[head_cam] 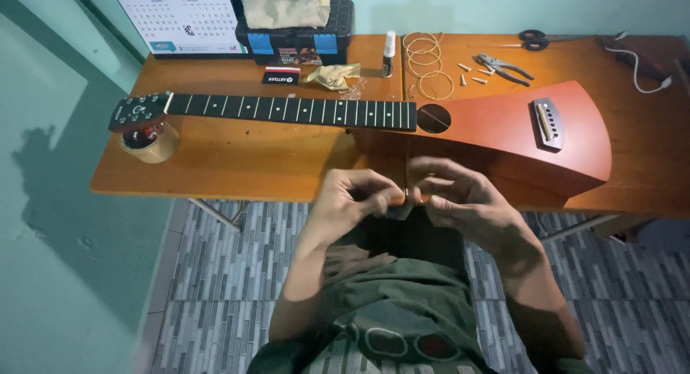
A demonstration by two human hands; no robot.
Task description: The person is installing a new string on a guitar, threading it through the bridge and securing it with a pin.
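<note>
A reddish-brown wedge-shaped guitar (pixel 503 122) without strings lies across the wooden table (pixel 237 165), its black fretboard (pixel 287 109) pointing left. The headstock (pixel 138 112) rests on a roll of tape (pixel 152 144). My left hand (pixel 356 198) and my right hand (pixel 460 198) meet just in front of the table's near edge, above my lap. Both pinch a small dark object (pixel 400 210) between their fingertips; a thin wire-like string (pixel 407 174) rises from it. What the small object is I cannot tell.
At the back of the table lie coiled strings (pixel 424 61), pliers (pixel 503 66), several bridge pins (pixel 471 74), scissors (pixel 535 40), a small bottle (pixel 389 52), a crumpled cloth (pixel 332 75), a black toolbox (pixel 296 35), a calendar (pixel 180 18) and a white cable (pixel 636 65). Below is a tiled floor (pixel 223 273).
</note>
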